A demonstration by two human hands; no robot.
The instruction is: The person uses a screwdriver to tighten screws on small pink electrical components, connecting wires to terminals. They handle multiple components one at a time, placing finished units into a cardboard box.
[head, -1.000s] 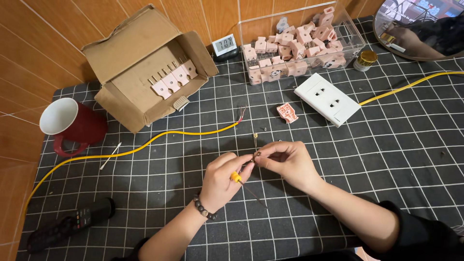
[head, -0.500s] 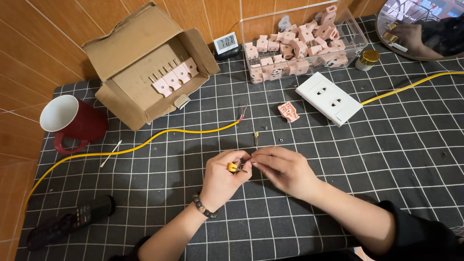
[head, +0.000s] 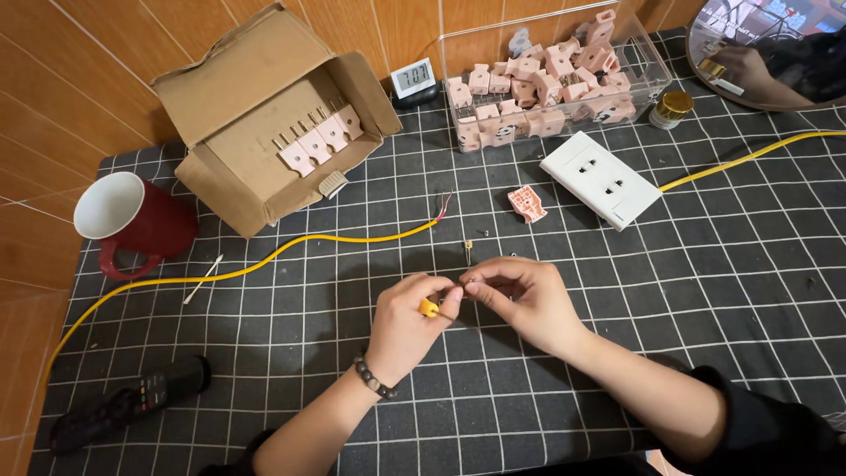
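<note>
Left hand [head: 407, 324] pinches a yellow-handled screwdriver [head: 429, 308]; right hand [head: 522, 298], just beside it, nips a tiny, light, slippery metal part [head: 471, 283] best held fingertip-tight.

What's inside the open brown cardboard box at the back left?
The open brown cardboard box holds a row of four pale pink plug pieces with metal prongs, lying on a cardboard insert. Whatever sits beneath that insert is covered.

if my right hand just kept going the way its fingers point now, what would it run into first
The right hand points left across the mat, so it would meet the left hand first; their fingertips already nearly touch around a small metal part and the yellow-handled tool. Depth between them is hard to judge.
</note>
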